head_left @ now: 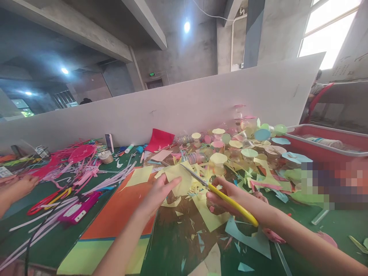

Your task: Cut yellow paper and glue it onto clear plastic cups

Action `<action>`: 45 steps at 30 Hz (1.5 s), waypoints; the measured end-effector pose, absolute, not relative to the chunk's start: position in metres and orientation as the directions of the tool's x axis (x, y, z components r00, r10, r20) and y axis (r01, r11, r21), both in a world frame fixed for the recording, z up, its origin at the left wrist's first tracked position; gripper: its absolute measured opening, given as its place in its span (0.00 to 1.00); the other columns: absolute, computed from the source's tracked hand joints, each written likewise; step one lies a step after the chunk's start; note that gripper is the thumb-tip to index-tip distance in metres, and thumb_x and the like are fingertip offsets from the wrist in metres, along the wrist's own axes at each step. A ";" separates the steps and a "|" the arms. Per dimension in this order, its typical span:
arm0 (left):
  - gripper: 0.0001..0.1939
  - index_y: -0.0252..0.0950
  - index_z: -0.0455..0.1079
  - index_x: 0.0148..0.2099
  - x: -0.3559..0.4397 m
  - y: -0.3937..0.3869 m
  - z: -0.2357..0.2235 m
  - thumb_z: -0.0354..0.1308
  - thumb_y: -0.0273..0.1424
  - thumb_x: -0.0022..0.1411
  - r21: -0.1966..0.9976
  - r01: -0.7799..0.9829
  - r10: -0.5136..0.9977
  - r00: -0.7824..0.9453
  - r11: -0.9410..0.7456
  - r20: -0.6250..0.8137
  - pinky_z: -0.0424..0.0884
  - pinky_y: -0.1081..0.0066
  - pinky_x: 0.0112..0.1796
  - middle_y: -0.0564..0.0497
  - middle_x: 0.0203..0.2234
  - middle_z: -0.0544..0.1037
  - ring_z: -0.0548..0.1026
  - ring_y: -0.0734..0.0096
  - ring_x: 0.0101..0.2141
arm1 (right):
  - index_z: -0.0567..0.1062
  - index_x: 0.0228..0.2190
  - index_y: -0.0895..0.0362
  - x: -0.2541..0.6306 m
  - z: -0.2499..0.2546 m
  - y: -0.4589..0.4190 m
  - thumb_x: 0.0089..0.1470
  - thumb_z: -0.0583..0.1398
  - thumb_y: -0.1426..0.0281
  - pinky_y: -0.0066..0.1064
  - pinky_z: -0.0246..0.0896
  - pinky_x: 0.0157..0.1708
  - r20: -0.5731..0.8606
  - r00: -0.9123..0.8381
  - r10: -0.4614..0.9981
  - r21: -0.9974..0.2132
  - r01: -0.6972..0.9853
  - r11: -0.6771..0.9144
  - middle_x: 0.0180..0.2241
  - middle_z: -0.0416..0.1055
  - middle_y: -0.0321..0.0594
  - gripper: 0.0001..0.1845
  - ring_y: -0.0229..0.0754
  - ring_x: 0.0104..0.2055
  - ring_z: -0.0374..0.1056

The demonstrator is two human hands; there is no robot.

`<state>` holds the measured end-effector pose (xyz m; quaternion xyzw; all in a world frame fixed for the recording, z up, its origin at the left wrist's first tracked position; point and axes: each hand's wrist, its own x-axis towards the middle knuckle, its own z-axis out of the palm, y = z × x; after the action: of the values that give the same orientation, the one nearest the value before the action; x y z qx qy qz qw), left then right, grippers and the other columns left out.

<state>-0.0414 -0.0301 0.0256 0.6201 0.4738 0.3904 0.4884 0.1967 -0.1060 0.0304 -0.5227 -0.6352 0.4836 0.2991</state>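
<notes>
My left hand (161,191) pinches a piece of pale yellow paper (184,183) between thumb and fingers, above the middle of the table. In my right hand (222,189) is a pair of scissors with yellow handles (235,205). The metal blades (194,175) point up and left and lie at the paper's edge; whether they are parted I cannot tell. Below my hands rests a larger cut yellow sheet (208,214), with small paper scraps strewn around it. Near my right forearm is a blue offcut with a curved cut edge (247,235).
A stack of coloured sheets (115,214) lies left of my left arm. Farther left are a magenta tool (80,209), pink strips, red-handled pliers and another person's hands (20,188). Clear cups topped with paper discs (218,159) crowd the back right, beside a red bin (330,147).
</notes>
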 end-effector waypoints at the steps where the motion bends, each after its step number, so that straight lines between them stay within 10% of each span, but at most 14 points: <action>1: 0.21 0.39 0.71 0.50 -0.041 -0.031 0.026 0.63 0.41 0.55 0.978 0.199 0.963 0.268 -0.063 0.008 0.71 0.67 0.36 0.48 0.39 0.79 0.76 0.59 0.39 | 0.62 0.36 0.53 0.197 0.031 -0.106 0.51 0.58 0.44 0.26 0.49 0.22 -0.131 -0.270 0.954 -0.924 0.381 -0.019 0.27 0.72 0.34 0.26 0.34 0.24 0.58; 45: 0.28 0.41 0.63 0.59 -0.039 -0.033 0.031 0.60 0.44 0.58 0.987 0.143 0.931 0.366 -0.066 0.009 0.71 0.67 0.43 0.47 0.50 0.75 0.74 0.58 0.47 | 0.63 0.39 0.53 0.203 0.029 -0.107 0.52 0.56 0.42 0.27 0.52 0.24 -0.103 -0.331 0.938 -0.928 0.371 0.029 0.30 0.72 0.35 0.28 0.34 0.26 0.61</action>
<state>-0.0391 -0.0328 0.0312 0.6304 0.4258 0.3684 0.5344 0.2027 -0.1066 0.0288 -0.4996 -0.6552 0.4858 0.2917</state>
